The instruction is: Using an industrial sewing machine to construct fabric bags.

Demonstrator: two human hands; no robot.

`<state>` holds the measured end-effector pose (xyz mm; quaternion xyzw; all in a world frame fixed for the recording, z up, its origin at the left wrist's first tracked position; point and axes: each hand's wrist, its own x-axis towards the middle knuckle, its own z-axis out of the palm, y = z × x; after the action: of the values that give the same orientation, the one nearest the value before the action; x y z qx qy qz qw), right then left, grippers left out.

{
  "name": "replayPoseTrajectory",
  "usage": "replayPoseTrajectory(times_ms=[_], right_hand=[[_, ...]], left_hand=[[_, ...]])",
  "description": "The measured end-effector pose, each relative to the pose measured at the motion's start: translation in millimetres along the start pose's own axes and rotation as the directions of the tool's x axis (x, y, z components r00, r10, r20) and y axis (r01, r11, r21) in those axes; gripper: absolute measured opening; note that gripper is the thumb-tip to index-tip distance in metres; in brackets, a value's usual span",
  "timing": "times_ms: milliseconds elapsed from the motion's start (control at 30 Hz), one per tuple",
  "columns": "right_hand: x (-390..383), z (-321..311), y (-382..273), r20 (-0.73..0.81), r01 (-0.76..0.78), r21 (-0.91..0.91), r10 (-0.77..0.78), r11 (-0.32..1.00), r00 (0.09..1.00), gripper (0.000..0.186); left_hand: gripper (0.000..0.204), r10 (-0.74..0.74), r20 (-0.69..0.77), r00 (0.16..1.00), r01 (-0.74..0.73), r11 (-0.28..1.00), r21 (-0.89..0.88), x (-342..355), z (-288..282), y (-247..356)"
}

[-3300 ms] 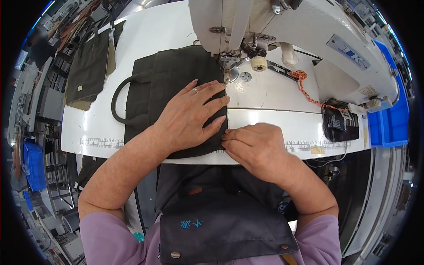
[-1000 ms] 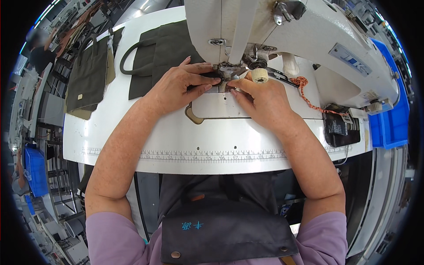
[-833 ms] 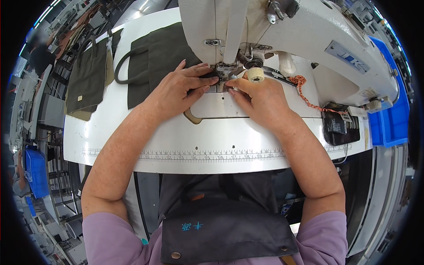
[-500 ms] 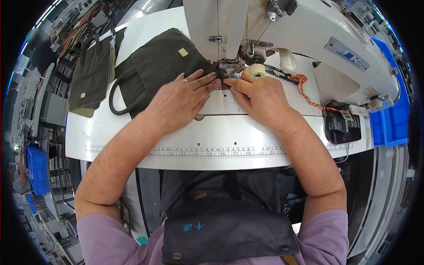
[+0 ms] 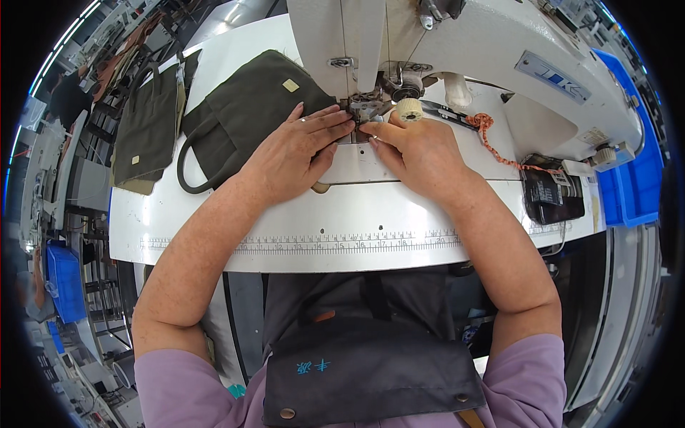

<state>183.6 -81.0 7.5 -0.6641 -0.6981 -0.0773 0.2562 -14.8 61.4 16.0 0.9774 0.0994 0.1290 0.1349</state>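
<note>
A dark green fabric bag (image 5: pixel 246 107) with a loop handle and a small pale label lies flat on the white sewing table, its right corner under the sewing machine's presser foot (image 5: pixel 365 108). My left hand (image 5: pixel 292 153) rests open on the near right part of the bag, fingers stretched toward the needle and little finger lifted apart. My right hand (image 5: pixel 424 153) is just right of the foot. Its index finger and thumb point at the fabric edge with a small gap between them; the other fingers are partly hidden behind a cream knob (image 5: pixel 409 109).
A second dark green bag (image 5: pixel 146 128) lies at the table's left. Thread snips (image 5: pixel 449 114) with an orange cord (image 5: pixel 492 146) lie beneath the machine arm (image 5: pixel 528 71). A black phone-like item (image 5: pixel 553 196) sits at right, near a blue bin (image 5: pixel 631 185). A ruler strip (image 5: pixel 342 244) runs along the front edge.
The view has shifted slightly. My left hand's thumb stands farther from its fingers, and its fingertips have moved a little closer to the needle. My right hand stays beside the presser foot.
</note>
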Motion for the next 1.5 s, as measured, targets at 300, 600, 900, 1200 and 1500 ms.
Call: replayPoseTrajectory(times_ms=[300, 600, 900, 1200, 1500], right_hand=[[-1, 0, 1, 0.014, 0.003, 0.012, -0.003, 1.000, 1.000, 0.020], [0, 1, 2, 0.004, -0.001, 0.035, 0.001, 0.999, 1.000, 0.020], [-4, 5, 5, -0.018, 0.055, 0.015, -0.055, 0.998, 0.998, 0.019], [-1, 4, 4, -0.012, 0.025, 0.020, -0.025, 0.999, 1.000, 0.019], [0, 6, 4, -0.038, 0.031, 0.027, -0.030, 0.999, 0.999, 0.019]], left_hand=[[0.044, -0.032, 0.001, 0.999, 0.032, 0.999, 0.022, -1, 3, 4], [0.047, -0.163, -0.009, 0.987, 0.160, 0.958, 0.239, -6, 14, 46], [0.045, 0.031, -0.072, 0.997, -0.011, 0.964, 0.266, -7, 4, 37], [0.044, -0.110, -0.179, 0.978, 0.102, 0.993, -0.051, -2, 16, 34], [0.044, -0.167, -0.180, 0.969, 0.160, 0.986, -0.055, 1, 18, 35]])
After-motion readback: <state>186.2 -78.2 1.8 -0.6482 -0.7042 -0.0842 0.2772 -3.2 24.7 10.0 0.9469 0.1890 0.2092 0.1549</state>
